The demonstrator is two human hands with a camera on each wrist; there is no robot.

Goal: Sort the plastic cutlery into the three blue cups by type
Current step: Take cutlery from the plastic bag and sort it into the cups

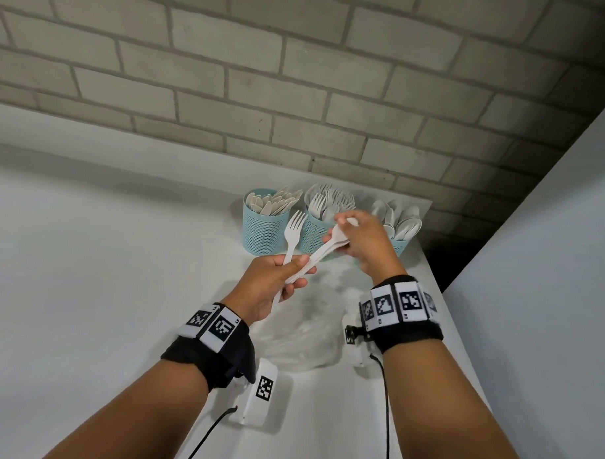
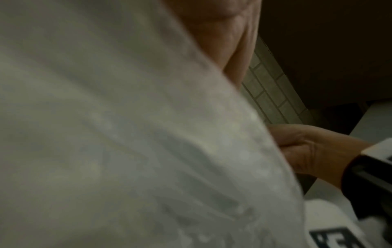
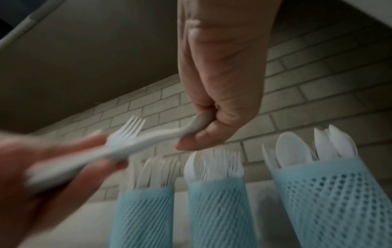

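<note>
Three blue mesh cups stand at the back of the white table: the left cup point(image 1: 262, 229) holds knives, the middle cup point(image 1: 313, 235) forks, the right cup point(image 1: 402, 247) spoons. My left hand point(image 1: 298, 272) grips a white fork point(image 1: 292, 230), tines up, together with the handle ends of a small bundle of white spoons point(image 1: 322, 252). My right hand point(image 1: 342, 230) pinches the bowl end of that bundle in front of the middle cup. The right wrist view shows the pinch point(image 3: 199, 124), the fork point(image 3: 129, 132) and all three cups point(image 3: 218, 209) below.
A crumpled clear plastic bag point(image 1: 301, 335) lies on the table under my hands and fills the blurred left wrist view. A grey brick wall point(image 1: 299, 92) runs close behind the cups. A white panel point(image 1: 550, 272) rises beyond the table's right edge.
</note>
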